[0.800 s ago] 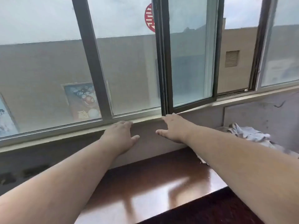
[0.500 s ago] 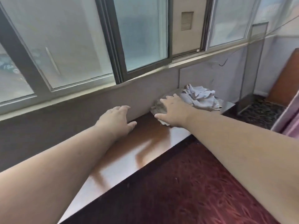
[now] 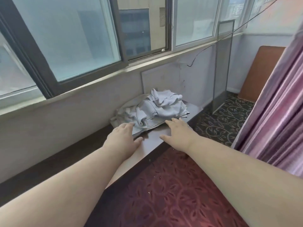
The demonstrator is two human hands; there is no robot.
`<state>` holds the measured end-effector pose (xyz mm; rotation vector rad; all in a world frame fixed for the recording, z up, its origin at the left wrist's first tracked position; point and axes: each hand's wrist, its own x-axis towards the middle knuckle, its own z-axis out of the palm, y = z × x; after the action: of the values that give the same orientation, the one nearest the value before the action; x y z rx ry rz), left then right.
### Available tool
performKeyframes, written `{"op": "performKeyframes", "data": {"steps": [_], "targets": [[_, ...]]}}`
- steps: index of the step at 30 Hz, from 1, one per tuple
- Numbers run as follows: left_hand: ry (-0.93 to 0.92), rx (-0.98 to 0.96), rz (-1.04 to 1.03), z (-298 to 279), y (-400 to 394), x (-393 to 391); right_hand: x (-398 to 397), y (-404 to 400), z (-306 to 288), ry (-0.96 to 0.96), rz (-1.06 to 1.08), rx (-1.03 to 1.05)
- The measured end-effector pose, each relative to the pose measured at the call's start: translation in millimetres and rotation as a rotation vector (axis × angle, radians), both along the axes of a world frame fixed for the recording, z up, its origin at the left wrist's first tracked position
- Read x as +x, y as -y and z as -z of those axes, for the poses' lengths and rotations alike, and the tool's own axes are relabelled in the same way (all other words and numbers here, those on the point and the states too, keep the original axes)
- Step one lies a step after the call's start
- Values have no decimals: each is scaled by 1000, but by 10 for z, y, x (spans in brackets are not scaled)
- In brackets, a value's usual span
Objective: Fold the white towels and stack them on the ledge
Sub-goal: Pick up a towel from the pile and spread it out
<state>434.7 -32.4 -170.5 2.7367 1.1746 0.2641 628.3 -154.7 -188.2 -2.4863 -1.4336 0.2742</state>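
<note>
We reach out over the dark wooden ledge [image 3: 148, 145] under the window [image 3: 73, 38]. The white towels [image 3: 154, 108] lie crumpled in a heap at its far end, against the wall. Our left hand [image 3: 121, 138] is relaxed, fingers straight, fingertips at the heap's near edge. Our right hand [image 3: 178, 133] is spread flat, grasping nothing, just short of the towels. A purple curtain [image 3: 275, 112] hangs at right.

Bright diffuse daylight from windows [image 3: 82, 38] across upper frame; pale glare on glossy ledge [image 3: 150, 145] at centre; soft shadows; slight overall blur; wide-angle bending of lines at frame edges
</note>
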Motion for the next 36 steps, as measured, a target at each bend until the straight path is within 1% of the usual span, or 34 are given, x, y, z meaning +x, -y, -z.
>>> {"op": "performKeyframes", "data": {"steps": [3,7,11,14,17,23,29,33,36], "targets": [[29,-28,-46,109,-57,517,467,-98,56,-6,-11,12],[29,-34,-60,221,-212,910,850,-288,160,-28,-24,37],[69,-71,-90,319,-628,1222,1196,-683,332,-21,-43,72],[61,-119,-115,473,-1028,1426,1389,-1035,511,-27,-36,52],[35,-116,-86,618,-1464,1720,1651,-1422,622,-15,-16,19],[14,-120,24,700,-2398,2496,2276,-2223,674,5,25,-3],[-58,-175,52,920,-2846,3148,2751,-2608,927,-118,119,-39],[-69,-181,61,1088,-3090,3497,3159,-2892,1087,-151,103,-84],[-109,-183,17,1179,-3297,3777,3531,-3196,1177,-159,51,-103]]}}
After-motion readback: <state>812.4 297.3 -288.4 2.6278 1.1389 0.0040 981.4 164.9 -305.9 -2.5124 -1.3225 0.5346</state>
